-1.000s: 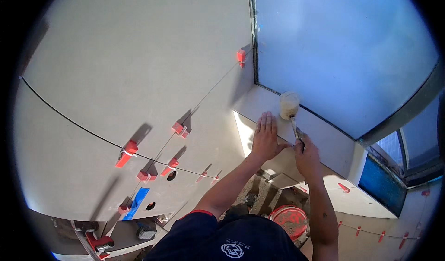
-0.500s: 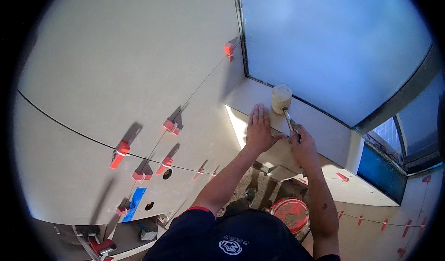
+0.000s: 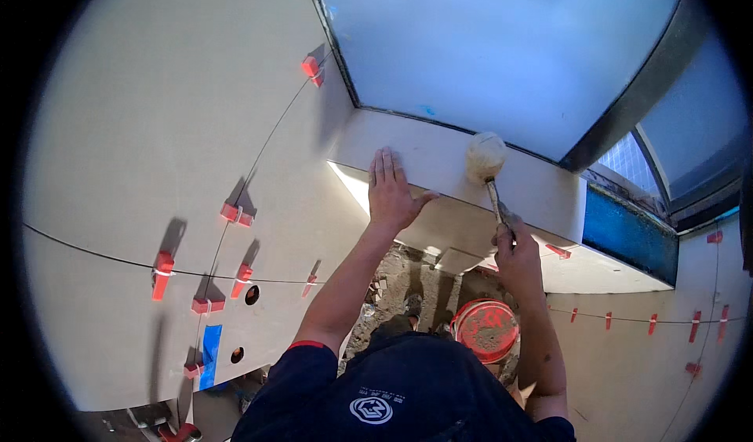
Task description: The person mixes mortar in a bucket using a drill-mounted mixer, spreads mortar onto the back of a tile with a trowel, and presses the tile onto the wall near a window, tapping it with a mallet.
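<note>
your left hand point(image 3: 392, 193) lies flat, fingers spread, palm down on the sill tile point(image 3: 439, 160), a pale, smooth, matte slab set on the ledge under the window point(image 3: 502, 50); a flat press like that looks meant to steady the slab and feel how it seats. your right hand point(image 3: 514, 254) is wrapped in a fist around the thin handle of a rubber mallet point(image 3: 485, 157), gripping low on the shaft, so the rounded, dusty off-white head stands above your knuckles and rests on or just over the tile, just to the right of your left fingertips; contact cannot be confirmed. red levelling clips point(image 3: 235, 213) sit on the joints of the large cream wall tiles point(image 3: 157, 112) well to the left of your left forearm, wedge-shaped, hard plastic, each throwing a sharp shadow. a strip of blue tape point(image 3: 210, 352) runs down the wall near two round holes, left of your left elbow. below your right wrist stands a red bucket point(image 3: 486, 330), round, mortar-crusted inside, on a rubble-strewn floor. more red clips line the joint on the wall to the right of your right arm.
</note>
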The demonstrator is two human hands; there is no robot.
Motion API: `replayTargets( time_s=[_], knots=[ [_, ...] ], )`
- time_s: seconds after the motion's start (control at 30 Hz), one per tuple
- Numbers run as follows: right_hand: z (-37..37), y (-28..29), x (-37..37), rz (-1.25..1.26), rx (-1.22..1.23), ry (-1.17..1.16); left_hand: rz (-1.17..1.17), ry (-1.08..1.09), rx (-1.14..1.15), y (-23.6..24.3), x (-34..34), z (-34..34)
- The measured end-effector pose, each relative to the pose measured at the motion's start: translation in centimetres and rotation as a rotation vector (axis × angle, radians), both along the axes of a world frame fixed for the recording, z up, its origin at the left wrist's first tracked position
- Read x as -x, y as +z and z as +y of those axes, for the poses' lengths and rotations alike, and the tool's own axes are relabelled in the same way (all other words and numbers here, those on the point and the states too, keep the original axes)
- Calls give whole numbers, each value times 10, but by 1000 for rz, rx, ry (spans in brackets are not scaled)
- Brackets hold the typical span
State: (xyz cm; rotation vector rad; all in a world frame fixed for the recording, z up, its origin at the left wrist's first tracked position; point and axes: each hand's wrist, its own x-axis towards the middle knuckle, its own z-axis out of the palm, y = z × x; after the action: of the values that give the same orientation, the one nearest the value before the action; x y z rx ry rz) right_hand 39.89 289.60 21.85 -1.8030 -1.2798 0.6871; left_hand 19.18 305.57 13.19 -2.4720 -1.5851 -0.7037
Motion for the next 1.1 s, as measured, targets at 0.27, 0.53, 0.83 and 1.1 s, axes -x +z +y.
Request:
replayTargets(
  time_s=[0.27,0.53,0.83,1.1],
  knots=[
    [-14,-3,-16,92,116,-29,115,-27,178,14,-4,1],
    [-59,-3,-43,9,-128,-185,265,-503,79,20,-113,-33],
    [-91,-4,-101,446,-80,-210,208,-484,25,12,-131,-43],
    [-138,16,-183,1065,-243,-492,227,-507,-30,12,-133,-47]
  ],
)
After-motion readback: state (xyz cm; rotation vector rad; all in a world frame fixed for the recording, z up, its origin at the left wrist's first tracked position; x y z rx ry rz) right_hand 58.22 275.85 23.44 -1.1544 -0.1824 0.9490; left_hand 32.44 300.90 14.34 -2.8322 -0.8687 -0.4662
